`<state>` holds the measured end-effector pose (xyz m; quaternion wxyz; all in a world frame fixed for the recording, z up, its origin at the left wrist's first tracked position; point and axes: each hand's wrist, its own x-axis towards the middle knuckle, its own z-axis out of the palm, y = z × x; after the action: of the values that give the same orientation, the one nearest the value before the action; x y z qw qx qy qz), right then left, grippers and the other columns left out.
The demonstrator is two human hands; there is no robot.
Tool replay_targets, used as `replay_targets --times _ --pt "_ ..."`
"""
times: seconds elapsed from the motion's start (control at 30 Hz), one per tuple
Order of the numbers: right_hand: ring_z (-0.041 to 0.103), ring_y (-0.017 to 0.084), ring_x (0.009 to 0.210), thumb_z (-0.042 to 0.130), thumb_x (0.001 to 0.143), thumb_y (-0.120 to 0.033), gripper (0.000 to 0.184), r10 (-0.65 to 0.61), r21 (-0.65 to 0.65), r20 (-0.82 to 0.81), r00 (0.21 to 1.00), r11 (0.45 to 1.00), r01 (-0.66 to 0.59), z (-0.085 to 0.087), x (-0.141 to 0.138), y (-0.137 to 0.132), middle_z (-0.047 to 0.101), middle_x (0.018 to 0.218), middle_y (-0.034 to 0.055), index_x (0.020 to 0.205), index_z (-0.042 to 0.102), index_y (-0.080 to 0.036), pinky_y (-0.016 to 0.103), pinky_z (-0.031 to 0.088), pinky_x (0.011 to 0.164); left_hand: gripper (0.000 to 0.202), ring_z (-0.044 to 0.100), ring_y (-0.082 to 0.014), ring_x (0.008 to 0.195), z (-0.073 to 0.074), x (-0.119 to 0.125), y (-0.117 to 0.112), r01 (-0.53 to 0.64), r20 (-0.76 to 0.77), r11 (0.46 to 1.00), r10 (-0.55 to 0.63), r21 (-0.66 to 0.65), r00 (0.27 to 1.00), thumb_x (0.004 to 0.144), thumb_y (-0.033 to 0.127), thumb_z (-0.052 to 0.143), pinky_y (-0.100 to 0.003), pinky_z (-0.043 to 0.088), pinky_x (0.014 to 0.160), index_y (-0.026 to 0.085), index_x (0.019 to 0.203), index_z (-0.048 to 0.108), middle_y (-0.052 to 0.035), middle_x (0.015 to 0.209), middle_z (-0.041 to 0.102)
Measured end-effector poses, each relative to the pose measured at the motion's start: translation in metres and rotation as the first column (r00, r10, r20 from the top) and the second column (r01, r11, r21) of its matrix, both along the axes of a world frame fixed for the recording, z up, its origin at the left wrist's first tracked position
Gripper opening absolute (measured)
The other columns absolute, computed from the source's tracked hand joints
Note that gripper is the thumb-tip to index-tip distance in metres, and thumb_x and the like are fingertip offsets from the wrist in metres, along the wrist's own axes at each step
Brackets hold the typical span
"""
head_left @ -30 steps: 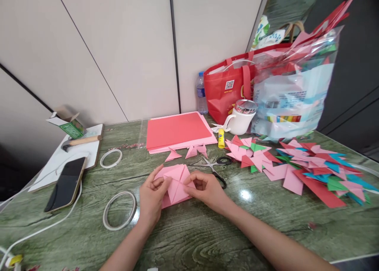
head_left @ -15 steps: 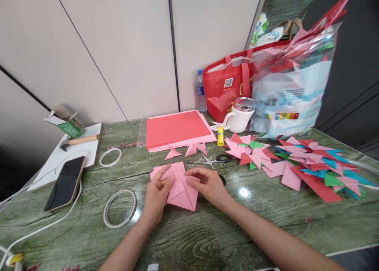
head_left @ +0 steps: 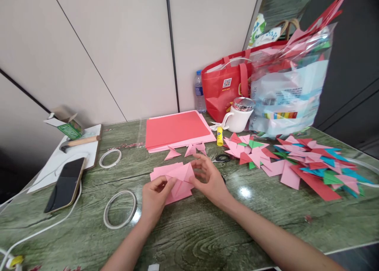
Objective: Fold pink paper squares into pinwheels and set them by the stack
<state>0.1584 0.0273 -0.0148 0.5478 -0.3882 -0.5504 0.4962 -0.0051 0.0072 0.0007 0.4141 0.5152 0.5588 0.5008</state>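
Note:
A partly folded pink paper sheet (head_left: pixel 177 177) lies on the green marbled table (head_left: pixel 207 227) in front of me. My left hand (head_left: pixel 154 198) pinches its near left part, thumb and fingers closed on the paper. My right hand (head_left: pixel 209 178) is on the sheet's right side, fingers curled and lifting a folded flap upward. Black-handled scissors (head_left: pixel 222 158) lie just beyond my right hand, partly hidden by it.
A stack of red and pink sheets (head_left: pixel 177 129) lies behind, with small pink folded pieces (head_left: pixel 192 149). Folded coloured shapes (head_left: pixel 296 164) spread at right. Tape rings (head_left: pixel 120 209), a phone (head_left: pixel 66 183), a glue stick (head_left: pixel 219 137), a white mug (head_left: pixel 239 115), a red bag (head_left: pixel 227 87) and a plastic bag (head_left: pixel 290 85) stand around.
The pink paper was pressed flat half a second ago; now my right hand has lifted a flap and moved up and back, while my left hand slid slightly toward me.

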Motion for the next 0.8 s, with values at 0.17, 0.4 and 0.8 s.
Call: replay_targets --times 0.17,0.4,0.8 --pt "0.054 0.020 0.104 0.056 0.077 -0.018 0.030 -0.031 0.177 0.171 0.985 0.984 0.001 0.006 0.002 -0.004 0.060 0.109 0.0063 0.107 0.057 -0.022 0.035 0.041 0.092 0.019 0.046 -0.0096 0.054 0.004 -0.001 -0.001 0.041 -0.072 0.999 -0.040 0.021 0.997 0.067 0.029 0.068 -0.019 0.037 0.052 0.013 0.058 0.065 0.0016 0.056 0.057" --pt "0.060 0.017 0.072 0.056 0.077 -0.026 0.013 0.050 0.018 0.208 0.977 0.998 -0.055 0.010 0.001 -0.004 0.065 0.078 0.0049 0.079 0.064 -0.016 0.027 0.046 0.063 0.020 0.048 -0.0104 0.054 -0.001 -0.003 0.000 0.098 -0.018 0.995 -0.098 -0.005 0.995 0.072 0.032 0.063 -0.019 0.037 0.049 0.014 0.066 0.070 -0.0004 0.061 0.062" --pt "0.056 0.017 0.084 0.054 0.074 -0.007 0.014 -0.130 0.355 0.112 0.985 0.931 0.082 0.013 0.004 -0.005 0.061 0.081 0.0022 0.075 0.059 -0.021 0.033 0.042 0.081 0.019 0.041 -0.0089 0.053 0.005 -0.002 -0.005 -0.020 -0.222 0.894 0.134 0.449 0.966 0.069 0.020 0.068 -0.021 0.034 0.051 0.022 0.088 0.073 0.0039 0.058 0.044"
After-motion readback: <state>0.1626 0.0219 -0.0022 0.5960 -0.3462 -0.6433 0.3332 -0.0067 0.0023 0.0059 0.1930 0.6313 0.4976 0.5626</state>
